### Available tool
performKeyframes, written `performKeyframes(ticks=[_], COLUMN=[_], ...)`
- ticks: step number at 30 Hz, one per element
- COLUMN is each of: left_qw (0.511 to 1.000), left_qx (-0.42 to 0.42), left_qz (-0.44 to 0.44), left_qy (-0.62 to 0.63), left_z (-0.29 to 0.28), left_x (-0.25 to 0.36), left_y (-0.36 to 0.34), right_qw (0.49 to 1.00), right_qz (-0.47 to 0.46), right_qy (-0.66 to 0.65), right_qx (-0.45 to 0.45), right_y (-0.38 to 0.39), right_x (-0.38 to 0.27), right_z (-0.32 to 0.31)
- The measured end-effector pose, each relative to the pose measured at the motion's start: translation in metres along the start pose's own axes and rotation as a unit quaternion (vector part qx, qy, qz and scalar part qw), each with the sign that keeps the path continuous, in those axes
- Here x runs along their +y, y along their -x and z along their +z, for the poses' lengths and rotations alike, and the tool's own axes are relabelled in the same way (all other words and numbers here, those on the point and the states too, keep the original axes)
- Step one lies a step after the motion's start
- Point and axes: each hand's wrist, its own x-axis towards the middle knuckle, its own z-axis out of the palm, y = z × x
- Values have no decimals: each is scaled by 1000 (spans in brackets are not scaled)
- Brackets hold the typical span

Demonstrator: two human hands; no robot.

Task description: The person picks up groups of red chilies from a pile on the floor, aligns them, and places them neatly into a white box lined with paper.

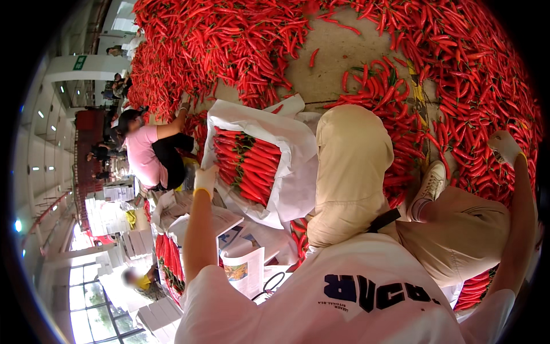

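Observation:
A box lined with white paper (295, 172) stands left of my raised knee, with rows of red chili peppers (255, 166) laid side by side in it. My left hand (206, 179), in a white glove, is closed on the liner's left edge. Far to the right, my gloved right hand (506, 147) is over a large heap of red chilies (475, 103). Its fingers are curled, and whatever they hold is hidden.
Another chili heap (217, 46) spreads across the far left. Newspapers (246, 258) lie by my left forearm. A person in a pink shirt (146, 152) crouches beyond the box, one arm reaching to the chilies. Stacked white boxes (112, 218) stand farther left.

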Motion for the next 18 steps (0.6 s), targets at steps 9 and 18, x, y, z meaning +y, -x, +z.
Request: performKeyframes(ticks=[9, 18], left_qw=[968, 866], left_qx=[99, -68], left_qz=[-192, 77], left_qy=[128, -489], left_z=[68, 45], left_x=[-89, -121], left_y=[-44, -90], right_qw=[1000, 821], right_qz=[8, -290], right_qy=[2, 489], right_qx=[-13, -57], right_y=[2, -26], right_x=[-16, 67], right_z=[7, -6])
